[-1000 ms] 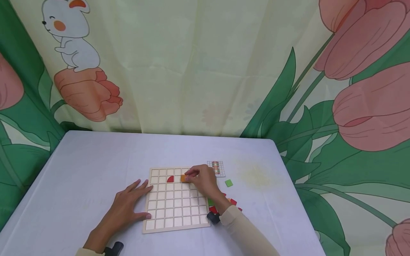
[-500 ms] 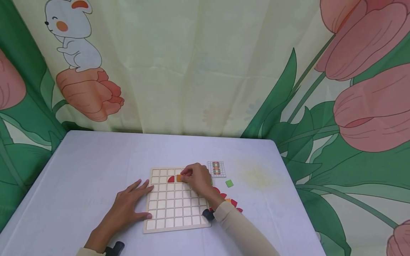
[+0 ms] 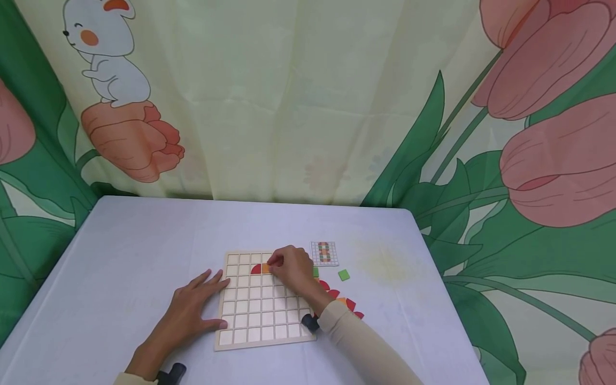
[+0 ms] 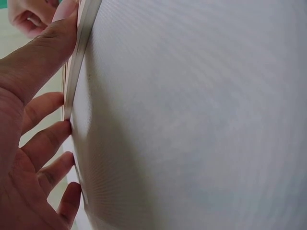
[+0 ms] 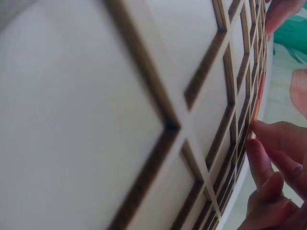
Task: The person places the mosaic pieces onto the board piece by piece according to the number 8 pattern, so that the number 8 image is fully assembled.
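Note:
A wooden grid board (image 3: 254, 320) lies on the white-covered table. In its second row from the back sits a red tile (image 3: 256, 269) with a rounded corner. Directly to the right of that is an orange tile (image 3: 265, 268), pinched at its right side between the thumb and fingertips of my right hand (image 3: 294, 270). The right wrist view shows these fingertips low against the board's surface. My left hand (image 3: 194, 305) has its fingers spread, with thumb and fingertips touching the board's left edge. The left wrist view shows the thumb (image 4: 45, 52) against that edge.
A small printed pattern card (image 3: 324, 254) lies behind the board's right corner. A green tile (image 3: 344, 275) lies alone near it. Several red, orange and green tiles (image 3: 333, 293) are scattered to the board's right, partly hidden by my right arm. Behind the table hangs a printed curtain (image 3: 289, 107).
My right hand has moved left along the row with the orange tile, which now sits right beside the red one. The left hand has stayed at the board's edge.

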A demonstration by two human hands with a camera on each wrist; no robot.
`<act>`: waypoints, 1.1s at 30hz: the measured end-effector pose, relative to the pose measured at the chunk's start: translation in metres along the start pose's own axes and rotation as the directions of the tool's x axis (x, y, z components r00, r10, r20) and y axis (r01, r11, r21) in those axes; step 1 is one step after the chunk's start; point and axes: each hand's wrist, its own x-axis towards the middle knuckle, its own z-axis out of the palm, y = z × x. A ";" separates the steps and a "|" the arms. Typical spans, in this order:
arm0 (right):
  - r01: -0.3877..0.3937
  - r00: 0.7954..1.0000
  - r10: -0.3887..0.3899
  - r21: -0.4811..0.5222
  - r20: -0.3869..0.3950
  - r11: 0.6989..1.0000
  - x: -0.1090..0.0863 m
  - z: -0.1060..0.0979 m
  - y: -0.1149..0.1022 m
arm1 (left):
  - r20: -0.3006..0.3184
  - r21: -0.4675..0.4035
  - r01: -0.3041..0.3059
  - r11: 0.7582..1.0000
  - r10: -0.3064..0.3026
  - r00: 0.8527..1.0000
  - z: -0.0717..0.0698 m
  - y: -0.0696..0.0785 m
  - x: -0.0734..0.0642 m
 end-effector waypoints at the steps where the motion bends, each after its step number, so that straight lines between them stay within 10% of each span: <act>1: 0.005 1.000 -0.005 -0.004 0.000 1.000 0.000 0.000 0.000 | 0.003 -0.001 0.003 1.000 -0.003 1.000 0.000 0.000 0.000; 33: -0.281 0.951 0.299 0.181 -0.081 0.943 -0.058 -0.062 0.069 | 0.011 -0.008 0.012 1.000 -0.012 1.000 -0.001 -0.001 0.001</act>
